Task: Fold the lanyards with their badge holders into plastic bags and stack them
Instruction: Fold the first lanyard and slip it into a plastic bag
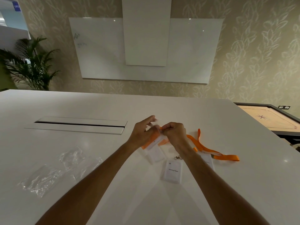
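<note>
My left hand (142, 133) and my right hand (174, 133) meet above the white table (81, 151). Both pinch the top of a clear plastic bag (155, 148) that holds a folded orange lanyard and a white badge holder. Just nearer to me lies a loose badge holder (172, 171) with a small metal clip. To the right, a second orange lanyard (209, 149) sprawls on the table, its badge holder (207, 160) partly hidden by my right forearm. A few empty clear bags (53, 171) lie at the left.
A long cable slot with a raised lid (78, 125) runs across the table's middle left. A carrom board (274, 119) stands off the table's right edge. A whiteboard and a potted palm are at the far wall.
</note>
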The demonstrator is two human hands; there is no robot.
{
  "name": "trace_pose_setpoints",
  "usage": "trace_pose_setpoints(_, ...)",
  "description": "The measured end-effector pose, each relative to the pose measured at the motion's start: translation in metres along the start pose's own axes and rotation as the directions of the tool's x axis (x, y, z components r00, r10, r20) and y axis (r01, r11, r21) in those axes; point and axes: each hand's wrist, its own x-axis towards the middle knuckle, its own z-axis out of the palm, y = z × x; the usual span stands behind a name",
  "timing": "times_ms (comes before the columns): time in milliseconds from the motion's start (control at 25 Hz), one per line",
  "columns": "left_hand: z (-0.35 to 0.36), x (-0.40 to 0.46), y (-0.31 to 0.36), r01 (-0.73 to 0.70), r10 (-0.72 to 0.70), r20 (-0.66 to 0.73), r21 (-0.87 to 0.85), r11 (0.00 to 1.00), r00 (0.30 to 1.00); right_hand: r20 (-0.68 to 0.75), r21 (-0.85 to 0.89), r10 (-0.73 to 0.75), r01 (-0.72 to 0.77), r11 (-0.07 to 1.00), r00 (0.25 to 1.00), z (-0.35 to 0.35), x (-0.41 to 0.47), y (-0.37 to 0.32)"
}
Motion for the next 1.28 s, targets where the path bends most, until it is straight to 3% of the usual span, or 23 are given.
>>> trace_pose_setpoints(80,-0.005,0.005,0.003,0.117,-0.120,-0.041,-0.077,0.990,0.992,0.028,-0.025,-0.014,0.014,1.000,1.000,0.001,0.001,0.001)
trace_pose_setpoints(280,-0.011,0.008,0.004,0.290,-0.296,0.018,-0.271,0.918,0.955,0.071,-0.051,-0.055,0.059,0.997,0.996,0.001,0.005,0.005)
trace_pose_setpoints(400,-0.007,0.003,0.006,0.323,-0.348,0.008,-0.387,0.863,0.938,0.091,-0.042,-0.070,0.074,0.996,0.993,-0.002,0.005,0.006)
trace_pose_setpoints(600,-0.004,-0.001,0.007,0.339,-0.401,-0.044,-0.456,0.823,0.915,0.079,-0.205,-0.119,0.133,0.970,0.990,-0.003,0.012,0.011)
trace_pose_setpoints(760,-0.008,0.000,0.008,0.314,-0.434,-0.097,-0.553,0.772,0.896,0.115,-0.055,-0.122,0.129,0.990,0.986,-0.002,0.014,0.018)
trace_pose_setpoints(1000,-0.015,-0.001,0.002,0.270,-0.453,-0.147,-0.631,0.728,0.879,0.037,0.183,-0.096,0.087,0.979,0.995,0.004,0.008,0.020)
trace_pose_setpoints(1280,-0.022,-0.007,0.002,0.241,-0.513,-0.163,-0.737,0.631,0.843,0.189,0.229,-0.041,-0.003,0.973,0.981,0.022,-0.004,0.031)
